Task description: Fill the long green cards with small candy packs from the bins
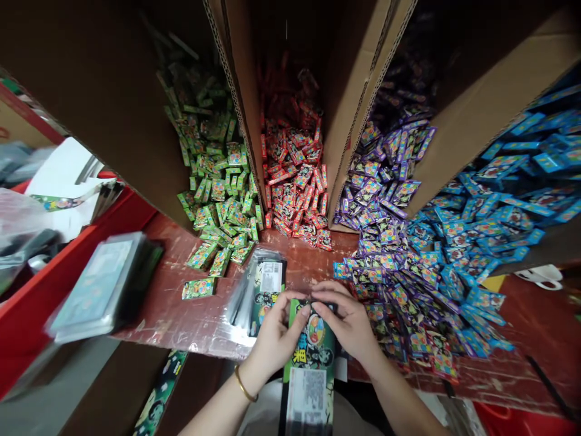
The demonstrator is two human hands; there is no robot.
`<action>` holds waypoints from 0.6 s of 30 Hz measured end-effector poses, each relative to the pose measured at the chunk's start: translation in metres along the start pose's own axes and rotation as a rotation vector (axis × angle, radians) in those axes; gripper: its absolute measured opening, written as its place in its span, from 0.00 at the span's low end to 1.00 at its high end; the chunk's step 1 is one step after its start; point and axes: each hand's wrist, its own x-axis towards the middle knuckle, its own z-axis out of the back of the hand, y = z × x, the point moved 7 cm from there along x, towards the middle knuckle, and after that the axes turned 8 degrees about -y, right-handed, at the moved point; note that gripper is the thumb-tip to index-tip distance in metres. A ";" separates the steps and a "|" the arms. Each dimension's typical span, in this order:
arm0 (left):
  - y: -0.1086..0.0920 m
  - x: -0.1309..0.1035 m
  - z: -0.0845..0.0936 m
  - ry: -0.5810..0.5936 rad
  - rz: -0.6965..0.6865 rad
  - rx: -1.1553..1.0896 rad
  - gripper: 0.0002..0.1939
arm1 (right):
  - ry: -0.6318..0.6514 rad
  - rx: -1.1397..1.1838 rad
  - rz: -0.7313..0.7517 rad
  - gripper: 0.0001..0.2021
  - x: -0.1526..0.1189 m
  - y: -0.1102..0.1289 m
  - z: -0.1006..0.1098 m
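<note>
In front of my body I hold a long black-and-green printed packet [313, 357] with cartoon figures and a white text panel. My left hand [281, 327], with a gold bangle at the wrist, pinches its upper left edge. At the upper right edge, my right hand [347, 321] has its thumb and fingers closed on the same packet. The fingertips nearly meet along the top edge. Just beyond my left hand lies a stack of clear plastic sleeves [245, 290] with a similar printed packet [269, 284] on it. Whether the held packet contains anything is not visible.
Upright cardboard dividers [240, 103] separate heaps of small green packs [227, 206], red packs [297, 188], purple packs [385, 212] and blue packs [476, 224]. Filled clear sleeves [97, 284] are stacked at left, beside a red bin [122, 209]. White scissor handles [542, 275] lie far right.
</note>
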 end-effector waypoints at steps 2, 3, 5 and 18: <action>0.002 -0.001 0.001 -0.001 0.007 0.027 0.10 | -0.152 0.086 -0.075 0.16 -0.012 -0.008 0.008; 0.003 -0.001 0.000 0.009 0.013 0.031 0.10 | -0.204 0.122 -0.118 0.17 -0.018 -0.012 0.009; 0.004 -0.001 -0.003 0.029 -0.011 0.042 0.09 | -0.240 0.141 -0.158 0.14 -0.027 -0.018 0.008; -0.017 0.000 -0.009 0.034 0.034 -0.040 0.07 | -0.140 0.074 -0.040 0.02 -0.016 0.018 0.016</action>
